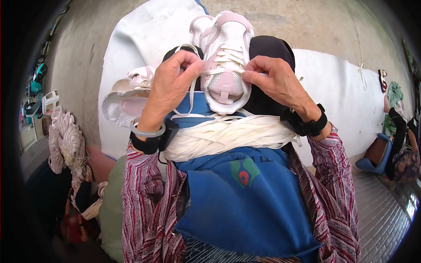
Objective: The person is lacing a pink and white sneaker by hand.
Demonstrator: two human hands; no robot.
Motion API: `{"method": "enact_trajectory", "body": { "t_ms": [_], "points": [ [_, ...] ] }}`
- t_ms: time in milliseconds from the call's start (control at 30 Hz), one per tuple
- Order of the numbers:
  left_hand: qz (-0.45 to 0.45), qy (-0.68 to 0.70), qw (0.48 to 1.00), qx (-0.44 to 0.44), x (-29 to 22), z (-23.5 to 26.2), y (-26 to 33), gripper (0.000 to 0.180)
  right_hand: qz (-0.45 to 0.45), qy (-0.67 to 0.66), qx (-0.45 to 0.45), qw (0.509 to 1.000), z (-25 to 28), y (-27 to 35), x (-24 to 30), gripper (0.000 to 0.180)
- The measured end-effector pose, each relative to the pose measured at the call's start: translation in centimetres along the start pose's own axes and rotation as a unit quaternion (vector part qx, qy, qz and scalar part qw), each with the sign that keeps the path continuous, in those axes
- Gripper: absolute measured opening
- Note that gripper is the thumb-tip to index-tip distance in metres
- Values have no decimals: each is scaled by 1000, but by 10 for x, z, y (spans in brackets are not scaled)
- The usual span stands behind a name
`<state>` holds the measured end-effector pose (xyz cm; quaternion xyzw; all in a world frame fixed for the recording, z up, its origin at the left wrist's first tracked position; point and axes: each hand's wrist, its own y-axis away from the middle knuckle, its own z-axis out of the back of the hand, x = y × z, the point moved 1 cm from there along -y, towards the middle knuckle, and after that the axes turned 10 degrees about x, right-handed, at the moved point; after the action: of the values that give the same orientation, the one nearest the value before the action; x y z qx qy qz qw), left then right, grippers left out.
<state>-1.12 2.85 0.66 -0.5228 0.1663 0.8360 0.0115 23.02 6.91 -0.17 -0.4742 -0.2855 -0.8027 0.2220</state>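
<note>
One pink-and-white shoe (pixel 222 81) lies toe-away between two black-clad knees (pixel 271 47). The left hand (pixel 174 75) and right hand (pixel 274 78) each show a narrow grip, pinching one flat white lace (pixel 222 70) over it. The shoe is probably light, its mesh yielding, best steadied at the collar (pixel 225 107); the lace seems limp, best taken near its ends. One lace bundle (pixel 228 135), its strands uncountable, crosses one blue apron (pixel 237 210).

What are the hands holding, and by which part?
A white shoelace stretched across the shoe: the left hand pinches it on one side, the right hand on the other.
</note>
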Motion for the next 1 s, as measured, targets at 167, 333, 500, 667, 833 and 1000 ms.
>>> {"method": "enact_trajectory", "body": {
  "t_ms": [167, 333, 500, 667, 833, 1000],
  "points": [
    [-101, -117, 987, -38, -6, -21, -12, 11, -31, 33, 27, 999, 2, -2, 5, 21],
    [-147, -246, 958, -27, -10, -26, -17, 11, 2, 70, -2, 998, 1, 0, -2, 22],
    [-135, -305, 942, 30, -20, -23, -26, 7, 20, 56, 12, 998, 3, 1, -6, 21],
    [-151, -212, 965, 21, -13, -22, -21, 7, 53, 62, -38, 996, 0, 2, -13, 21],
    [-132, -153, 979, -7, -14, -27, -17, 9, 29, 39, -32, 998, 1, 4, -13, 23],
    [-134, -243, 959, 51, -22, -26, -19, 11, 28, 45, -25, 998, 0, 4, -8, 23]
  ]
}}
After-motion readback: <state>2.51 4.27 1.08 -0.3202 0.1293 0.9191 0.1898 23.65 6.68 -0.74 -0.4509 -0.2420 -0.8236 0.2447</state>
